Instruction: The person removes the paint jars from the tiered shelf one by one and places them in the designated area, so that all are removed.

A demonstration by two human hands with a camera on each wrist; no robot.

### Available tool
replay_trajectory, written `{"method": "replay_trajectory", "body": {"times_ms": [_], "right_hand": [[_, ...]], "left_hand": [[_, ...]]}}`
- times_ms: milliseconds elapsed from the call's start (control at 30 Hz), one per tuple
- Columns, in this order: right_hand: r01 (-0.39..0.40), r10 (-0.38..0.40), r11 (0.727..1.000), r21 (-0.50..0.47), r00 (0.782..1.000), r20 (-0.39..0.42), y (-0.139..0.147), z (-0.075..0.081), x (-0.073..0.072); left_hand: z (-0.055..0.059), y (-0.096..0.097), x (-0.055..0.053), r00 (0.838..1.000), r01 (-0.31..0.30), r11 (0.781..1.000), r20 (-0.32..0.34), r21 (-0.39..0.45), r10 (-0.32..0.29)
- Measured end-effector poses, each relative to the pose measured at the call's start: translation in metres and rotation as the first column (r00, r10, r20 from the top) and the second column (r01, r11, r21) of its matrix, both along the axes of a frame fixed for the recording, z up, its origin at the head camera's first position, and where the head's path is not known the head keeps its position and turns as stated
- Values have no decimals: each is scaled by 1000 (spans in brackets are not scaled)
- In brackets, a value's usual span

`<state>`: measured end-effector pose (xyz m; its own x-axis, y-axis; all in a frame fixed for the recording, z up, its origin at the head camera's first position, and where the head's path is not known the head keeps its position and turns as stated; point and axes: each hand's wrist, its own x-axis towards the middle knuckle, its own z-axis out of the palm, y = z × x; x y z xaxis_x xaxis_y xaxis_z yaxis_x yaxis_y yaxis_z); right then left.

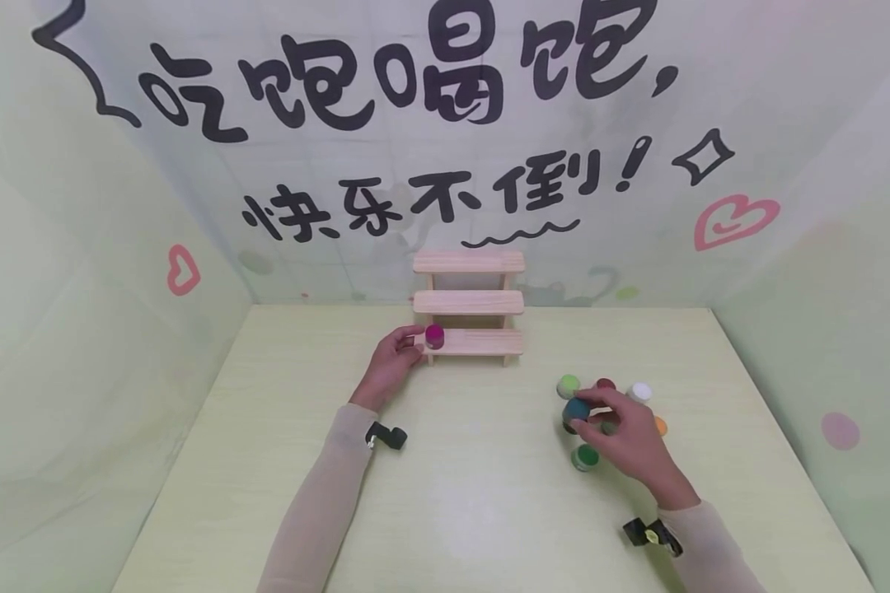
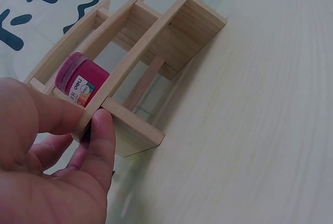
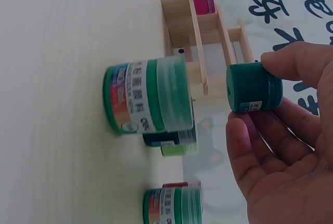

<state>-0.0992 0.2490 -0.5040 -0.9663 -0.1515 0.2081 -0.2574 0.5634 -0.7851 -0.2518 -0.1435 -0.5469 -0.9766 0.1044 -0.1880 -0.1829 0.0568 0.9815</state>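
My left hand (image 1: 388,368) is at the left end of a three-tier wooden display stand (image 1: 482,341). In the left wrist view its thumb and fingers pinch the end of the lowest step. A magenta paint jar (image 2: 86,81) stands upright on that step, right beside the thumb. On the right, my right hand (image 1: 630,436) holds a teal paint jar (image 3: 254,87) between thumb and fingers, raised above the other jars. Close below it are a green jar (image 1: 585,458), a light green jar (image 1: 568,385) and a dark red jar (image 1: 605,385).
A white-lidded jar (image 1: 640,391) and an orange jar (image 1: 661,426) stand beyond the right hand, partly covered by it. The stand's back is near a printed cloth wall (image 1: 386,272). Cloth walls also border the pale wooden table (image 1: 445,494) on both sides.
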Motion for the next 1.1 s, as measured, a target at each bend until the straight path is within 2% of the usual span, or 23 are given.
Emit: {"method": "replay_trajectory", "body": {"times_ms": [100,333,600,733,933,1100], "right_hand": [[17,-17,1000,9,1000,10,5,0,4],[56,-55,997,49,998,-23,17,-3,14],[115,-117,991,67,993,28,30,-6,29],[131,-133,989,73,991,23,36,-7,35],[138,-139,987,77,990,9,42,-11,40],[159,-163,984,86,985,48,46,-15,42]], "left_hand": [[-1,-1,0,1000,1,1000,2,5,-1],[0,-1,0,1000,3,1000,-3,-4,-3],[3,1,1,1000,1,1000,10,8,-1],[3,1,1,1000,-5,1000,6,2,5],[3,1,0,1000,-10,1000,1,2,10],[2,1,-1,1000,-10,1000,1,2,10]]}}
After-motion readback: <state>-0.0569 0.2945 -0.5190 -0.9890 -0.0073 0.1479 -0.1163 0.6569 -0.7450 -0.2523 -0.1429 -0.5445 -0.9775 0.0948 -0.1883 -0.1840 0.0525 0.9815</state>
